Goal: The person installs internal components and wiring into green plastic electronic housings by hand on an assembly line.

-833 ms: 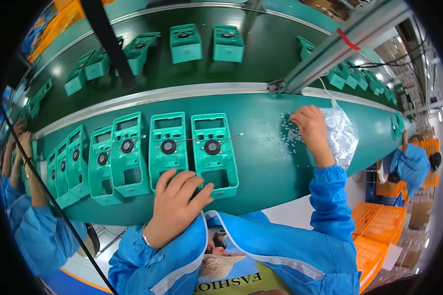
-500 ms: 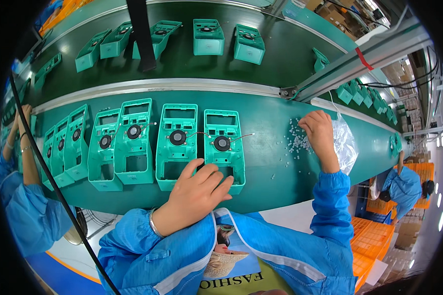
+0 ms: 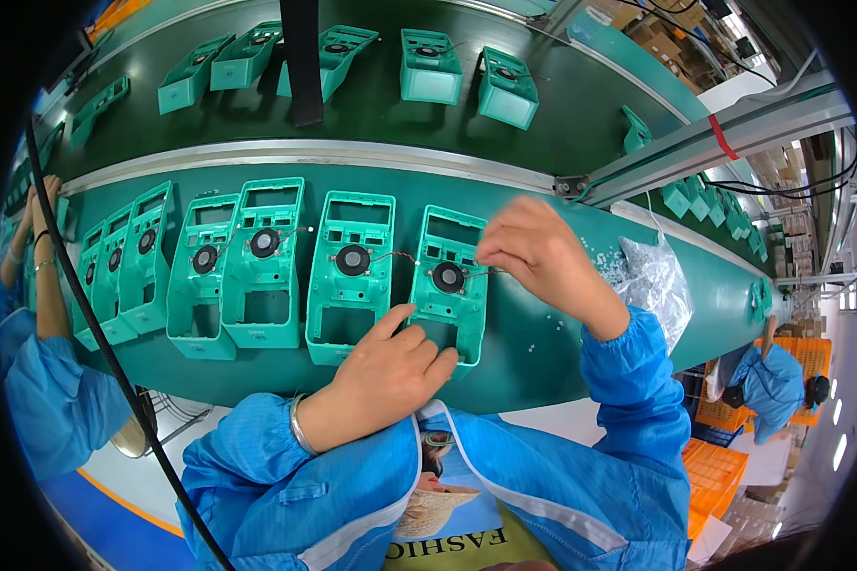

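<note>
Before me on the bench, a green plastic housing (image 3: 433, 306) carries a round black fan (image 3: 448, 278) with a thin wire. My left hand (image 3: 381, 385) grips its near end, the index finger along its left wall and the thumb over its near right part. My right hand (image 3: 543, 262), slightly blurred, is over the housing's upper right edge by the wire's end. Its thumb and fingertips are pinched together; what they hold is too small to make out. To the left stands a similar housing (image 3: 348, 309), its fan wire lying loose.
More green housings (image 3: 262, 295) line the bench's left side; others (image 3: 431, 76) sit on the dark conveyor behind. Small clear pieces (image 3: 605, 262) lie beside a plastic bag (image 3: 667, 295) at right. A metal post (image 3: 724, 143) slants at the right. Another person's arm (image 3: 49, 285) is at far left.
My right hand has come left from the scattered small pieces to the housing. That housing now sits farther from its left neighbour, with my left hand still at it.
</note>
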The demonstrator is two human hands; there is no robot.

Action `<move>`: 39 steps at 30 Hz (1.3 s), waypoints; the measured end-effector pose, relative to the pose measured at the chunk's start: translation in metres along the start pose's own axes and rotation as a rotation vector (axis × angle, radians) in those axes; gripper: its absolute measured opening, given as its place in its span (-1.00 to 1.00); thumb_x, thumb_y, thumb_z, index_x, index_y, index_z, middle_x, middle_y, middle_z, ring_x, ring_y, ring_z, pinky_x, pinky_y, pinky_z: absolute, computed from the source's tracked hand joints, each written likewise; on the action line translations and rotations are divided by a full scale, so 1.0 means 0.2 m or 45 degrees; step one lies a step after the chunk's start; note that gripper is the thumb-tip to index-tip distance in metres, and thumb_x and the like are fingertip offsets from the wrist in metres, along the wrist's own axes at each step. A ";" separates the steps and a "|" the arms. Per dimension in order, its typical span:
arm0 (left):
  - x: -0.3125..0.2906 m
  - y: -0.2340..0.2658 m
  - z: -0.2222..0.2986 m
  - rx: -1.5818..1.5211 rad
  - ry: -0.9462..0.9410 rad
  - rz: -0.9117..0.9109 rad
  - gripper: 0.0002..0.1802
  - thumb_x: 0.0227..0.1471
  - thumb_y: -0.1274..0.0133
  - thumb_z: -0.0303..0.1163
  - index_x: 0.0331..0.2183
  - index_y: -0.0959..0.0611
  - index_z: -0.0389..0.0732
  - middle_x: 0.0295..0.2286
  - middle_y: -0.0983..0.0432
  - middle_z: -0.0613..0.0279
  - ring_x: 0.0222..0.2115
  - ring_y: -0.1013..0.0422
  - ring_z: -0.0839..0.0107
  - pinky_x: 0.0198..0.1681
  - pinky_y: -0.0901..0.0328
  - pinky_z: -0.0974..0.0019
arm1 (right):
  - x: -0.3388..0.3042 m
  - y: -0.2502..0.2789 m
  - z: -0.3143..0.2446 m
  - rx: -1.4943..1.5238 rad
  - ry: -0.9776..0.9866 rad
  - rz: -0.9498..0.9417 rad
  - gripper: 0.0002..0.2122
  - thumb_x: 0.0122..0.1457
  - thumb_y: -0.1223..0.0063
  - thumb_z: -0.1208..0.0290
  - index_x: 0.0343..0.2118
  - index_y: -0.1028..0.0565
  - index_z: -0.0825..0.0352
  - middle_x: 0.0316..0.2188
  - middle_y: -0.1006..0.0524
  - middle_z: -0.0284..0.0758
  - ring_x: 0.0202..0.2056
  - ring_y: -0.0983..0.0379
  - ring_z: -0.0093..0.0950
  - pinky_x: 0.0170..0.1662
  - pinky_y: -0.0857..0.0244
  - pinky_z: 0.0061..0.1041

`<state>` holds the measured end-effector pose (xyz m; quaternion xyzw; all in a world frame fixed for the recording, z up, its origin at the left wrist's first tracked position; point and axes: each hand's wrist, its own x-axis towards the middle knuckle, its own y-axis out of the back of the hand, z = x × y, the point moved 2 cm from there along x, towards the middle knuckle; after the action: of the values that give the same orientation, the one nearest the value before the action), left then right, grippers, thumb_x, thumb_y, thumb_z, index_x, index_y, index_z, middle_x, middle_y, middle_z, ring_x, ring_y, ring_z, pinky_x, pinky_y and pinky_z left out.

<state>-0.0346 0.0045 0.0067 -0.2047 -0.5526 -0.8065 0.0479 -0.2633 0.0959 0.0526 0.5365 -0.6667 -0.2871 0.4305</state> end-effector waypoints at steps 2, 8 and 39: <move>0.00 0.00 -0.01 0.006 -0.005 -0.017 -0.66 -0.07 -0.33 -0.26 -0.21 -0.69 -0.11 -0.54 -0.39 0.38 -0.40 -0.41 0.40 0.19 -0.30 -0.01 | 0.05 -0.05 0.02 0.013 0.035 0.049 -0.91 0.03 -0.34 0.50 -0.40 -0.63 0.28 -0.38 -0.56 -0.37 -0.24 -0.45 -0.29 -0.13 -0.30 -0.29; 0.01 -0.01 -0.01 -0.019 -0.011 0.021 -0.68 -0.07 -0.32 -0.27 -0.20 -0.70 -0.11 -0.54 -0.39 0.37 -0.40 -0.41 0.39 0.19 -0.31 -0.01 | 0.10 -0.20 0.04 -0.038 0.039 0.121 -0.90 0.00 -0.35 0.52 -0.41 -0.63 0.28 -0.39 -0.56 -0.38 -0.24 -0.46 -0.29 -0.13 -0.28 -0.29; 0.01 0.03 -0.03 -0.056 0.012 -0.011 -0.75 -0.05 -0.25 -0.34 -0.25 -0.67 -0.11 -0.54 -0.36 0.36 -0.37 -0.41 0.38 0.19 -0.30 -0.06 | 0.10 -0.02 -0.05 -0.208 0.219 -0.654 -0.96 -0.04 -0.25 0.49 -0.54 -0.59 0.24 -0.51 -0.48 -0.39 -0.29 -0.42 -0.32 -0.16 -0.30 -0.35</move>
<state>-0.0358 -0.0040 0.0109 -0.1994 -0.5356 -0.8195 0.0426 -0.2537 0.0758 0.0590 0.6737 -0.4445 -0.3930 0.4405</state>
